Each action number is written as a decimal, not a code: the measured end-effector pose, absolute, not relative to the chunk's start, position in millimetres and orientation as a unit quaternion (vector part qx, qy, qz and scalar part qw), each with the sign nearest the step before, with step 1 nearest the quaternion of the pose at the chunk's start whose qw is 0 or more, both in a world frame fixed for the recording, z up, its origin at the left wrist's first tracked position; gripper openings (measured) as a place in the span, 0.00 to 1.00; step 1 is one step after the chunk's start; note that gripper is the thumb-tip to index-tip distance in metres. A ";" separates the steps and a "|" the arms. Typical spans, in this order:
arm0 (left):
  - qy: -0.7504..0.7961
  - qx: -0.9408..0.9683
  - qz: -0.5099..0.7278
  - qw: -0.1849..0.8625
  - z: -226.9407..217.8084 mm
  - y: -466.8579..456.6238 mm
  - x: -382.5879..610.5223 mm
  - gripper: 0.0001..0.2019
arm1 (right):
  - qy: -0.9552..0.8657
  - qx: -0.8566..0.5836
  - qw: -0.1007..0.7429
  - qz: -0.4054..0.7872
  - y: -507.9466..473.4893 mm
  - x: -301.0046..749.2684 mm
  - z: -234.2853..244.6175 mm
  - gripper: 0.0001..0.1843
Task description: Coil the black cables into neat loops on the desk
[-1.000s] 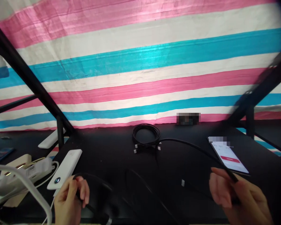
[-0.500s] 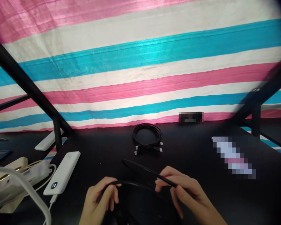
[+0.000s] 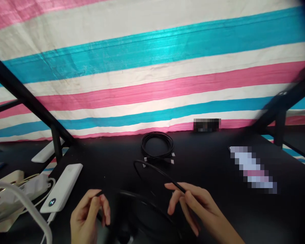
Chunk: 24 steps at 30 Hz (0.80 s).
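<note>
A long black cable (image 3: 156, 169) rises in a loop over the dark table and passes between the thumb and fingers of my right hand (image 3: 197, 206). My left hand (image 3: 90, 213) is pinched on a black piece of cable at its fingertips. Between the hands hang more dark loops, blurred by motion, and I cannot make out where they run. Beyond my hands a coiled black cable (image 3: 143, 144) lies on the table, its several pale plugs pointing outward at the near side.
Left of my hands lies a white power bank (image 3: 63, 186) with a lit display and a plugged-in cord. A white power strip (image 3: 33, 189) and a thick white cable (image 3: 32, 206) are further left. Black metal struts (image 3: 33, 105) slope at both sides before a striped sheet (image 3: 152, 81).
My left hand has moved left, away from my right, drawing its part of the cable along. The upper cable loop now arches higher. My right hand stays nearly in place.
</note>
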State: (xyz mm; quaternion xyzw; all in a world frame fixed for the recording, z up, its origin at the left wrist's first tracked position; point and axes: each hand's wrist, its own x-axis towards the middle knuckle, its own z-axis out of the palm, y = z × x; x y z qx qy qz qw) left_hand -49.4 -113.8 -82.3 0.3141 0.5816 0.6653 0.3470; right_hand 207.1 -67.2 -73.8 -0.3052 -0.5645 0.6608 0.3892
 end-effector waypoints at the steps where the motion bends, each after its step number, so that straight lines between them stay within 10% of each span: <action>1: 0.579 0.308 0.671 0.345 -81.9 -114.0 -48.6 0.18 | -0.563 -0.307 0.390 0.662 -67.1 207.8 -73.2 0.20; 24: 0.514 0.247 0.718 0.399 -66.7 -113.4 -31.3 0.18 | -0.580 -0.415 0.362 0.601 -92.4 200.7 -75.3 0.24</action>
